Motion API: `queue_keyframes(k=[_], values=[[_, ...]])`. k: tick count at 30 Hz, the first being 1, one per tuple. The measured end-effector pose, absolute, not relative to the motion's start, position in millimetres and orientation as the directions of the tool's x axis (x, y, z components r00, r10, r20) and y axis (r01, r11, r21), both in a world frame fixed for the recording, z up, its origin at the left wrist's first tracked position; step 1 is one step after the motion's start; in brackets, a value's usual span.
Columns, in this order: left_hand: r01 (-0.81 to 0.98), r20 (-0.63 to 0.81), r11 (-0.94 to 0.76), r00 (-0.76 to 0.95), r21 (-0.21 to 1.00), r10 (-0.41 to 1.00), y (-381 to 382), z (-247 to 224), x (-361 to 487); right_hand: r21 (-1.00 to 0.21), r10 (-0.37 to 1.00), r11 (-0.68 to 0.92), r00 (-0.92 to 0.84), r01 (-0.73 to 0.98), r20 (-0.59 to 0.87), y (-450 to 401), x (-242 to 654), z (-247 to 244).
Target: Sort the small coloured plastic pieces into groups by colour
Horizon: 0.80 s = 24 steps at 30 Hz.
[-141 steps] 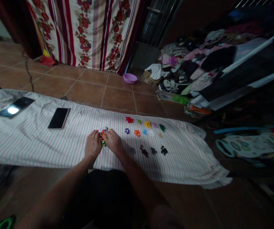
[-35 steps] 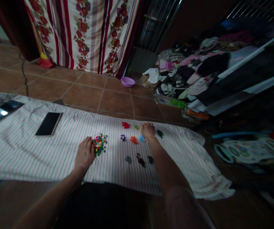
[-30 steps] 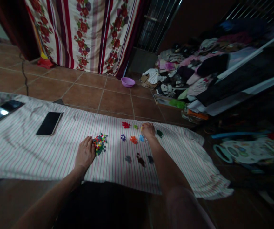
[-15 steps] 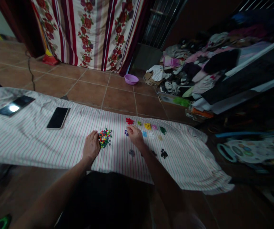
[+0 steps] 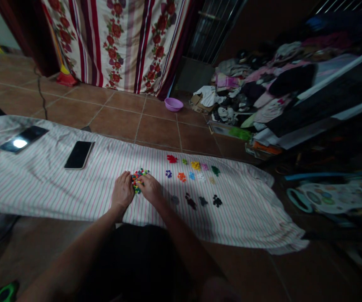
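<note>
A mixed pile of small coloured pieces (image 5: 136,183), too small to make out in detail, lies on the striped cloth (image 5: 99,184). My left hand (image 5: 123,189) rests flat along the pile's left side, its fingers stretched out and touching it. Over the pile's right side is my right hand (image 5: 151,188), thumb and fingertips pinched down among the pieces; whatever is between them is hidden. To the right sit small one-colour heaps, among them red (image 5: 171,159), purple (image 5: 168,173), orange (image 5: 181,177), yellow (image 5: 195,165), dark green (image 5: 215,170), dark brown (image 5: 190,201) and black (image 5: 217,201).
Two phones, a near one (image 5: 79,155) and a far one (image 5: 23,139), lie at the cloth's left. Beyond the table are a tiled floor, a purple basin (image 5: 173,104) and a floral curtain (image 5: 114,46). Clothes (image 5: 262,84) are piled at the right.
My right hand has moved left from the purple heap to the mixed pile, uncovering the orange and dark brown heaps. My left hand has stayed beside the pile.
</note>
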<state>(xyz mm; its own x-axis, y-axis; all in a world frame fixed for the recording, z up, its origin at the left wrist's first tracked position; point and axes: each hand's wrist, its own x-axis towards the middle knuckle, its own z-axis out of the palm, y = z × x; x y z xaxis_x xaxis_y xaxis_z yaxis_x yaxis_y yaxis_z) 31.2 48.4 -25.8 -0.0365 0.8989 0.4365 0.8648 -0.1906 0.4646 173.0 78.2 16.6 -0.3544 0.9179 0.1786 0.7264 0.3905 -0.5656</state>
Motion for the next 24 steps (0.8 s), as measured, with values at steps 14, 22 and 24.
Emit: queue_keyframes(k=[14, 22, 24], values=[[0.877, 0.450, -0.194, -0.028, 0.440, 0.892, 48.0, -27.5, 31.2, -0.665, 0.939, 0.340, -0.281, 0.665, 0.199, 74.2, 176.1, 14.5], [0.883, 0.472, -0.221, -0.001, 0.414, 0.881, 47.8, -28.0, 29.2, -0.710, 0.940, 0.340, -0.212, 0.616, 0.266, 73.7, 188.4, 13.9], [0.887, 0.472, -0.225, 0.009, 0.404, 0.881, 48.0, -27.8, 28.6, -0.714, 0.940, 0.339, -0.189, 0.612, 0.284, 75.0, 196.7, 13.4]])
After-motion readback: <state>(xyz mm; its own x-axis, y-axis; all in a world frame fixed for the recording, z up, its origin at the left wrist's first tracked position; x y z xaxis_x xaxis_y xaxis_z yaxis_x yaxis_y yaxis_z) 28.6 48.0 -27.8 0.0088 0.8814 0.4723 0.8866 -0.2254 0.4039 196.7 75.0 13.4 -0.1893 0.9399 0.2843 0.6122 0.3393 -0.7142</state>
